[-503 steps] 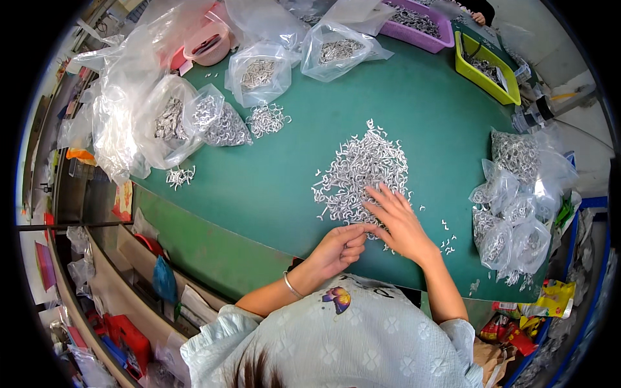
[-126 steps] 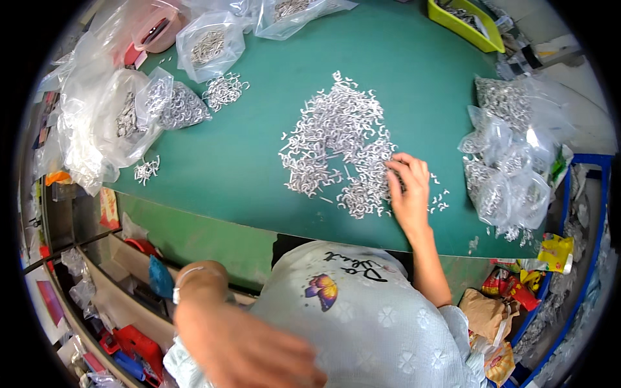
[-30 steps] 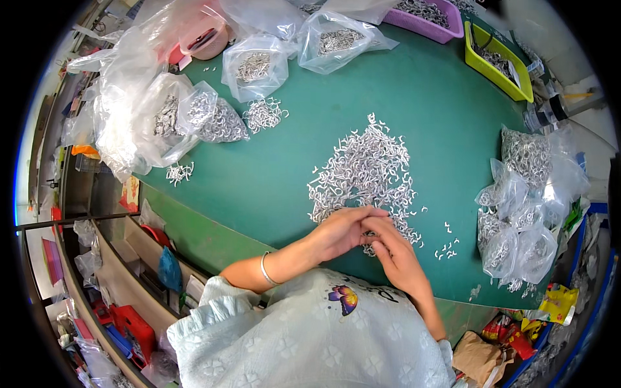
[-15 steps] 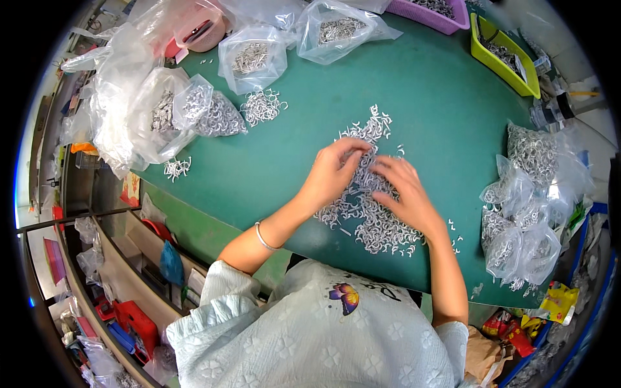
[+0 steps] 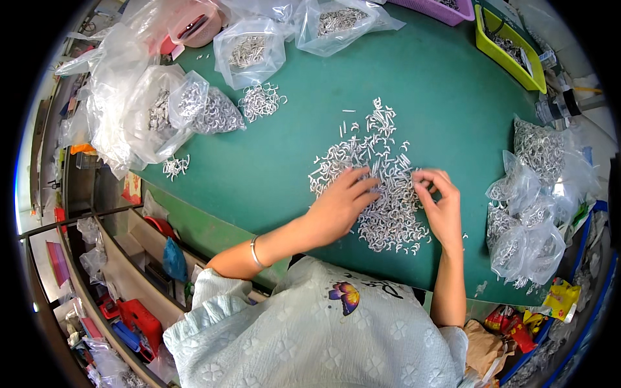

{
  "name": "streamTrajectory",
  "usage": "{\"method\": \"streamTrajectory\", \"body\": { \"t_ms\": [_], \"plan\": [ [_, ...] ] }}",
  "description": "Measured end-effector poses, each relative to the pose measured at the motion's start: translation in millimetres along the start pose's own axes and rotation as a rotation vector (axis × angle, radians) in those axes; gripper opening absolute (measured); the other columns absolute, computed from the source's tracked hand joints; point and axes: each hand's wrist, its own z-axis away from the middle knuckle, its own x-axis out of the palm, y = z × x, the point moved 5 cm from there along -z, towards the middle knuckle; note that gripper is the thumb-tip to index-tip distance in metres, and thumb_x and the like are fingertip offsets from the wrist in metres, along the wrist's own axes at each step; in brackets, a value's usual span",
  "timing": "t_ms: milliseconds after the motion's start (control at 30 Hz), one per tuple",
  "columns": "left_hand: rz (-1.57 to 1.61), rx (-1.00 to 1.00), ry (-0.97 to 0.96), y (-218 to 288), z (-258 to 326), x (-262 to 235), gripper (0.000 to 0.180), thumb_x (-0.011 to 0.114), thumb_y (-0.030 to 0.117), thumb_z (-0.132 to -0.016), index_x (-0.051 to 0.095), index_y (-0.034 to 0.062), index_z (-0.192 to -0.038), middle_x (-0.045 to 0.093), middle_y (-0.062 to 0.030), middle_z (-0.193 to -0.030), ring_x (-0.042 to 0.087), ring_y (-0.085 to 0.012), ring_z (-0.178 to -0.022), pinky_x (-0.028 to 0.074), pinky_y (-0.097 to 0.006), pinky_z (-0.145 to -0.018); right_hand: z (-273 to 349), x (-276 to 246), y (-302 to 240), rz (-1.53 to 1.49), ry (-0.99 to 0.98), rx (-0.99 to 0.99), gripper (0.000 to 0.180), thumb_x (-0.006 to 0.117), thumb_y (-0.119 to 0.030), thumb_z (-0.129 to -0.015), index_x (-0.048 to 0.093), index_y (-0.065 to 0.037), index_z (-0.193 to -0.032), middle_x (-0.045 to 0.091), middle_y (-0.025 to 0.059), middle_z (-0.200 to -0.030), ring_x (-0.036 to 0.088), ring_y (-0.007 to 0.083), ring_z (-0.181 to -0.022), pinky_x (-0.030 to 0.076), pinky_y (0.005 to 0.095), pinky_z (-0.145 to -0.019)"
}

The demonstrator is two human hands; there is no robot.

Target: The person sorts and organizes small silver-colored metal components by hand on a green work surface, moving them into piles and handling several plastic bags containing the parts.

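both hands spread apart since before: left hand (image 5: 339, 204) laid flat on clips (image 5: 381, 187), right hand (image 5: 443, 207) pinching one; sorting underway, another pick needed.

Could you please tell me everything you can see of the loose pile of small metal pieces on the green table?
The pile of metal pieces is a loose, irregular heap of many small, silvery, bent or hooked parts, spread flat on the green table, with strays scattered at its far edge. The left hand rests on its near left side, fingers spread; the right hand touches its right edge, fingertips pinched among the pieces.
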Motion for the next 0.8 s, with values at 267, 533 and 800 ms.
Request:
{"method": "streamTrajectory", "body": {
  "t_ms": [267,533,800],
  "plan": [
    [0.223,-0.046,0.114,-1.3,13.1,-22.9,0.040,0.060,-0.007,-0.073,0.060,0.0039,-0.111,0.054,-0.0116,-0.124,0.050,-0.0331,-0.115,0.041,-0.043,-0.097,-6.6,24.5,-7.6,0.576,0.181,-0.309,0.022,0.064,0.000,-0.079,0.060,-0.001,-0.101,0.058,0.0095,-0.106,0.053,0.0291,-0.097,0.040,0.0390,-0.083],
    [-0.063,-0.300,0.286,-47.2,4.2,-26.5,0.020,0.064,-0.001,-0.081,0.061,0.0038,-0.101,0.055,-0.0080,-0.104,0.053,-0.0278,-0.095,0.040,-0.037,-0.079,9.0,19.3,-17.9,0.568,0.226,-0.402,0.017,0.061,0.004,-0.080,0.061,-0.002,-0.096,0.058,0.0104,-0.091,0.053,0.0277,-0.085,0.040,0.0377,-0.074],
    [-0.028,-0.226,0.324,-32.8,-0.2,-28.8,0.014,0.067,0.003,-0.080,0.061,0.0060,-0.093,0.056,-0.0063,-0.102,0.052,-0.0261,-0.093,0.038,-0.037,-0.080,28.3,33.7,-5.6,-0.612,-0.123,0.229,0.017,0.054,0.003,-0.089,0.061,-0.003,-0.103,0.058,0.0016,-0.090,0.052,0.0095,-0.078,0.041,0.0227,-0.071]
  ]
}}
